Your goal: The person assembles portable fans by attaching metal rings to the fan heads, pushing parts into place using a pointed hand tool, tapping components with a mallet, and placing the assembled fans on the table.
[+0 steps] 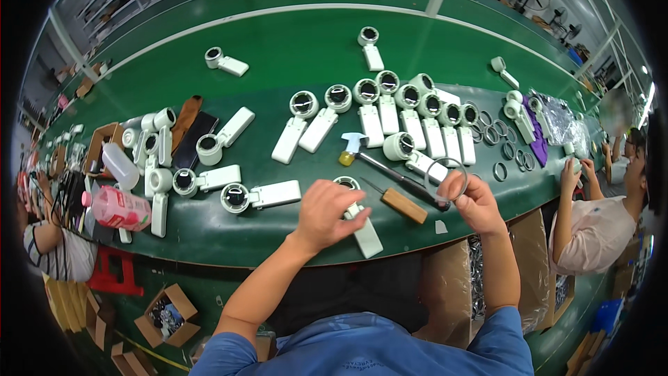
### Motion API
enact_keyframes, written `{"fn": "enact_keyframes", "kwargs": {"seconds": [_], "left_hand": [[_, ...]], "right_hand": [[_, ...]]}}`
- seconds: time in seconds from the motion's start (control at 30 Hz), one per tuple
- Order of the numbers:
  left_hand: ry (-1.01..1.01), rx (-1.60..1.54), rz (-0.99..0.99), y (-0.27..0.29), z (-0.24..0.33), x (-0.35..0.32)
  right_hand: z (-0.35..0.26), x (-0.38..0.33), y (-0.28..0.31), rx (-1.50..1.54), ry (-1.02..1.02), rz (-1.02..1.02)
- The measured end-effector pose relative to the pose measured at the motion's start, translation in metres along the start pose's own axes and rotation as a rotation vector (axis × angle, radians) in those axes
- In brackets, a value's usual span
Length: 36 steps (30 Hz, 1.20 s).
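Observation:
Between thumb and fingers, my right hand (479, 203) pinches a thin, see-through ring (446, 161), raised above the table. My left hand (325, 214) is over a white handheld fan (369, 238), with thumb and fingers apart. It hides part of the fan's round head; whether it touches the fan is unclear. Between my hands lie an awl with a wooden handle (405, 205) and a hammer (390, 169) with a pale blue and yellow head. Several more white handheld fans (372, 125) stand close together beyond these tools.
Several loose grey rings (500, 171) lie right of the fans, near purple cloth (538, 141) and clear plastic bags (550, 113). At left are a pink bottle (122, 209), a clear bottle (120, 166) and more fans. An open box (454, 275) stands below the table edge; a person (600, 226) sits at right.

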<state>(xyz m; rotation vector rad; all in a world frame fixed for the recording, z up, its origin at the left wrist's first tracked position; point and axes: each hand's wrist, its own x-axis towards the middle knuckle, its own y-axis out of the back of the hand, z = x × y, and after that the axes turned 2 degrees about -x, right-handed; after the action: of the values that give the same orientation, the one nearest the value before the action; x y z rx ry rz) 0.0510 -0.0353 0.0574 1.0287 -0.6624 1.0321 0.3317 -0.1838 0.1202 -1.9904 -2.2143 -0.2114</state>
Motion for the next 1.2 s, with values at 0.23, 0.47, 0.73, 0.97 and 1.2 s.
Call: {"fn": "enact_keyframes", "kwargs": {"seconds": [0.23,0.47,0.73,0.97,1.2], "left_hand": [[0.883,-0.691,-0.312,0.024,0.027,0.035],[1.113,-0.993,-0.299,0.034,0.011,0.016],[1.023,-1.002,-0.494,0.048,-0.027,-0.015],[0.640,-0.442,-0.347,0.034,-0.018,-0.031],[0.735,-0.446,-0.524,0.022,-0.030,-0.031]], "right_hand": [[-0.012,0.045,-0.074,-0.953,0.040,-0.124],[-0.006,0.068,-0.084,-1.239,0.215,-0.229],[0.029,0.097,-0.079,0.077,-0.475,0.030],[0.049,0.096,-0.072,-0.059,-0.580,-0.140],[0.047,0.110,-0.073,-0.196,-0.574,-0.208]]}}
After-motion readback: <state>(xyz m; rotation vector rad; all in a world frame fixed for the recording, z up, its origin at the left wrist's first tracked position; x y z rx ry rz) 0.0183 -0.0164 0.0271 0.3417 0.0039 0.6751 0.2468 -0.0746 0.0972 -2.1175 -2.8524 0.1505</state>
